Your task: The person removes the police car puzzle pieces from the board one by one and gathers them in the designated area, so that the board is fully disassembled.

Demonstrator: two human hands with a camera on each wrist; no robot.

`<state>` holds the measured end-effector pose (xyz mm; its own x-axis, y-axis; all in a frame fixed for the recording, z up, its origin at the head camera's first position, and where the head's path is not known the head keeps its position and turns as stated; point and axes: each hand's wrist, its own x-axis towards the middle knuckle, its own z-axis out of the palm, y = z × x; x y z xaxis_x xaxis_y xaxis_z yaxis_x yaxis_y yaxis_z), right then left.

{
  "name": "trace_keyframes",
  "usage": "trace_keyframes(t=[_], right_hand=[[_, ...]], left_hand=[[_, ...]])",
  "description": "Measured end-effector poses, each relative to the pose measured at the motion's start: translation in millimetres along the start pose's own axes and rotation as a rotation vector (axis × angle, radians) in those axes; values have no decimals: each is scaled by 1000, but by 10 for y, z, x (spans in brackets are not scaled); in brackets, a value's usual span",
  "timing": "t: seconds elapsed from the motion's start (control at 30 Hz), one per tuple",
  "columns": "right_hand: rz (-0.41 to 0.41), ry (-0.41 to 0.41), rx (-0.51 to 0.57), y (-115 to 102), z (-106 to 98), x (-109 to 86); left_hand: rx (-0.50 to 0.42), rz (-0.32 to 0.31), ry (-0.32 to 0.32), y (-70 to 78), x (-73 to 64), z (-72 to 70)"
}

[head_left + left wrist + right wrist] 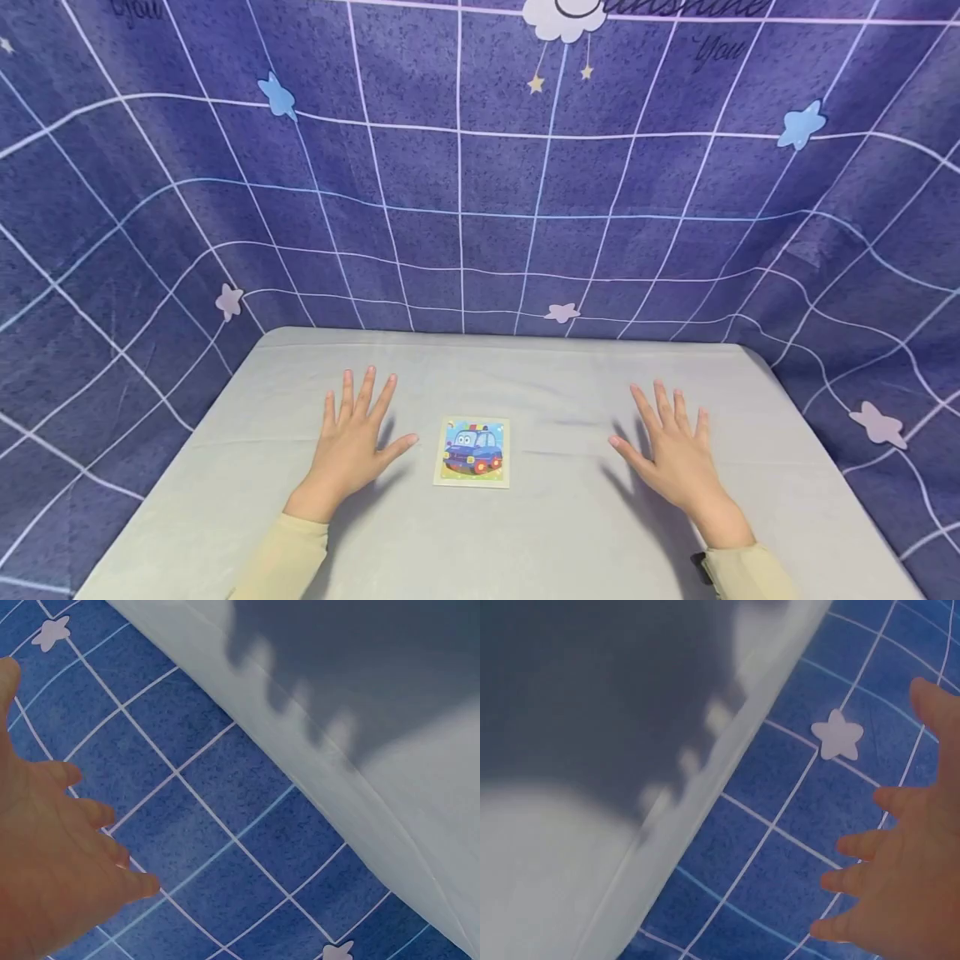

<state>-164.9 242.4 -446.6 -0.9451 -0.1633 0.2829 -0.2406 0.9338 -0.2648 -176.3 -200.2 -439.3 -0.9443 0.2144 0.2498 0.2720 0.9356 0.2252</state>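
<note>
A square picture puzzle [472,452] with a blue cartoon police car and a pale border lies flat on the table, between the two hands in the head view. To its left, my left hand [349,454] is held with fingers spread and nothing in it. My right hand [674,460] hovers farther off on the right side, fingers likewise spread and holding nothing. Both hands cast shadows on the cloth. In the left wrist view the left hand [64,862] shows splayed fingers; the right wrist view shows the right hand [900,870] the same way.
A light grey cloth [555,533] covers the table. Behind it and along both sides hangs a blue-purple curtain [495,175] with a grid and star pattern. A dark band [702,568] shows at the right sleeve's cuff.
</note>
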Motion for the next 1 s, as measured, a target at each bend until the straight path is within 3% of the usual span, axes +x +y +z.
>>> trace_keyframes(t=[0.47, 0.77, 1.0], right_hand=[[-137, 104, 130, -258, 132, 257], [-250, 185, 301, -447, 178, 394], [-256, 122, 459, -592, 247, 497]], left_hand=[[-80, 121, 75, 127, 29, 74], [-164, 185, 101, 268, 16, 102], [-210, 233, 47, 379, -41, 175]])
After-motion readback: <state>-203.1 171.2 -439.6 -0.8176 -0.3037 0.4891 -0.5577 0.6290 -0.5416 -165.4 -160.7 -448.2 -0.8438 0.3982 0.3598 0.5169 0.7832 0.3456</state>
